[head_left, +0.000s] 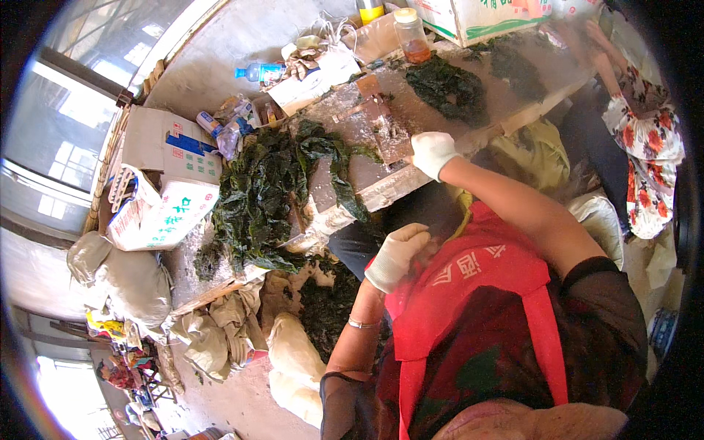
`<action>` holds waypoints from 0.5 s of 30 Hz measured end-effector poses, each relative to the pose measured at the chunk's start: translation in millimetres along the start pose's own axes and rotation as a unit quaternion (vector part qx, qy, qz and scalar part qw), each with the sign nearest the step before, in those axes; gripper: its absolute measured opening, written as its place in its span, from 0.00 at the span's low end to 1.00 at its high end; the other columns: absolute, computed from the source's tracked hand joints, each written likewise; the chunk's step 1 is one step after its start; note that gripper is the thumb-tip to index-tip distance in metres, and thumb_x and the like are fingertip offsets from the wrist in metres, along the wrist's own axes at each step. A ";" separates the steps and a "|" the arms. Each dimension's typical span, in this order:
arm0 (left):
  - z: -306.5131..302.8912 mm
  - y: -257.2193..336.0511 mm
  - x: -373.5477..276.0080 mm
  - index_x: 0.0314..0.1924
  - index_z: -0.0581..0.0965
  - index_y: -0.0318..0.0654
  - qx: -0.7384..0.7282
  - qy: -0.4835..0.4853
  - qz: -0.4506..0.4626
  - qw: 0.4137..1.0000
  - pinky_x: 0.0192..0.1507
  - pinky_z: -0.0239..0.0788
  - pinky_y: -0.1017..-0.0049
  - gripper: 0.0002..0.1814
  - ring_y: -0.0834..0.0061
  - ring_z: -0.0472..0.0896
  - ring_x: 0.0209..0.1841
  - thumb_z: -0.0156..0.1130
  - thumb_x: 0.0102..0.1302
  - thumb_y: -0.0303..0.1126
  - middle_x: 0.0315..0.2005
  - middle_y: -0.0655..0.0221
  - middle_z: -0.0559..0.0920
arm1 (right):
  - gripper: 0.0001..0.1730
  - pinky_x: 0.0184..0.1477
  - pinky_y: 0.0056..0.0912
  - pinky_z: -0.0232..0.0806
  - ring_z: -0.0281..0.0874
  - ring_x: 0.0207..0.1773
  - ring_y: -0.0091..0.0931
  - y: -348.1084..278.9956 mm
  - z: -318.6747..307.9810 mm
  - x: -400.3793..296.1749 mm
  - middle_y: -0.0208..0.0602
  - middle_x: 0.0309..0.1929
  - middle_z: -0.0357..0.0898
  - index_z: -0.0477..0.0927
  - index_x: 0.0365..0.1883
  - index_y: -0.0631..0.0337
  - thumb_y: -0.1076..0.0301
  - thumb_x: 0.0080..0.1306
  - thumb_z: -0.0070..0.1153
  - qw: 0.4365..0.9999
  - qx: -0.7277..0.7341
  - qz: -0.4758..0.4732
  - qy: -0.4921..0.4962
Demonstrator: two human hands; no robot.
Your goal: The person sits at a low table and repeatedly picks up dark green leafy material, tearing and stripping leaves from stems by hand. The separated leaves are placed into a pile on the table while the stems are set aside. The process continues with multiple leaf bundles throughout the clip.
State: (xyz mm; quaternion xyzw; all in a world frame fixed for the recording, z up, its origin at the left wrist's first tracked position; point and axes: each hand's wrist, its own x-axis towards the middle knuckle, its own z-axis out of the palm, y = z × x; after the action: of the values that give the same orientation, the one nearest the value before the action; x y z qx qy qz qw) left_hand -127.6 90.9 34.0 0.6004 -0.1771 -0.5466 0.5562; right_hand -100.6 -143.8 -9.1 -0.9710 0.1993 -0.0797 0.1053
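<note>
My right hand (433, 155), in a white knit glove, is curled at the front edge of the wooden worktable (385, 190), beside a dusty brown board (393, 137); whether it grips anything is hidden. A flat piece with a narrow bar (360, 109) lies across the board's far part. My left hand (399, 257), gloved alike, is near the red apron (467, 275) with bent fingers; its palm is hidden. Dark green kelp-like strips (258, 198) are heaped on the table to the left, some hanging over its edge. Another dark green pile (445, 88) lies beyond the board.
A cardboard carton (170, 143) stands at the left, near stuffed sacks (132, 280). A lidded jar (412, 36), a blue-capped bottle (258, 72) and another carton (495, 19) are along the back. Another person's arms (605, 60) reach in at the right. More dark strips (330, 302) lie below the table.
</note>
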 end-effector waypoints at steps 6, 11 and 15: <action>-7.3 -16.2 11.3 0.46 0.76 0.36 0.016 0.023 0.069 0.997 0.20 0.51 0.83 0.16 0.88 0.61 0.20 0.53 0.70 0.41 0.20 0.83 0.66 | 0.15 0.38 0.44 0.72 0.81 0.34 0.42 23.4 19.4 -15.9 0.46 0.28 0.81 0.79 0.27 0.59 0.55 0.56 0.57 1.000 0.009 -0.015 0.022; 2.6 -2.2 14.1 0.41 0.80 0.37 0.063 0.057 0.004 0.996 0.21 0.53 0.85 0.13 0.91 0.63 0.21 0.56 0.69 0.39 0.21 0.83 0.71 | 0.18 0.37 0.49 0.71 0.80 0.34 0.45 -1.1 -48.4 -54.5 0.47 0.30 0.81 0.80 0.30 0.58 0.50 0.60 0.55 0.989 -0.008 -0.126 -0.076; -7.0 -2.8 25.8 0.42 0.80 0.32 0.221 -0.008 0.166 0.961 0.31 0.63 0.82 0.11 0.86 0.71 0.29 0.57 0.66 0.32 0.27 0.78 0.77 | 0.21 0.47 0.34 0.72 0.81 0.46 0.28 -6.0 -41.0 -52.7 0.44 0.41 0.83 0.77 0.48 0.65 0.57 0.65 0.59 0.839 0.290 -0.341 -0.309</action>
State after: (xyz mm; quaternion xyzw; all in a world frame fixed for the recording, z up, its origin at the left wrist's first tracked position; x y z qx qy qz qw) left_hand -113.9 74.0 18.1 0.6663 -0.3954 -0.3984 0.4909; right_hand -154.3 -124.2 25.9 -0.8766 -0.2195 0.1399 0.4047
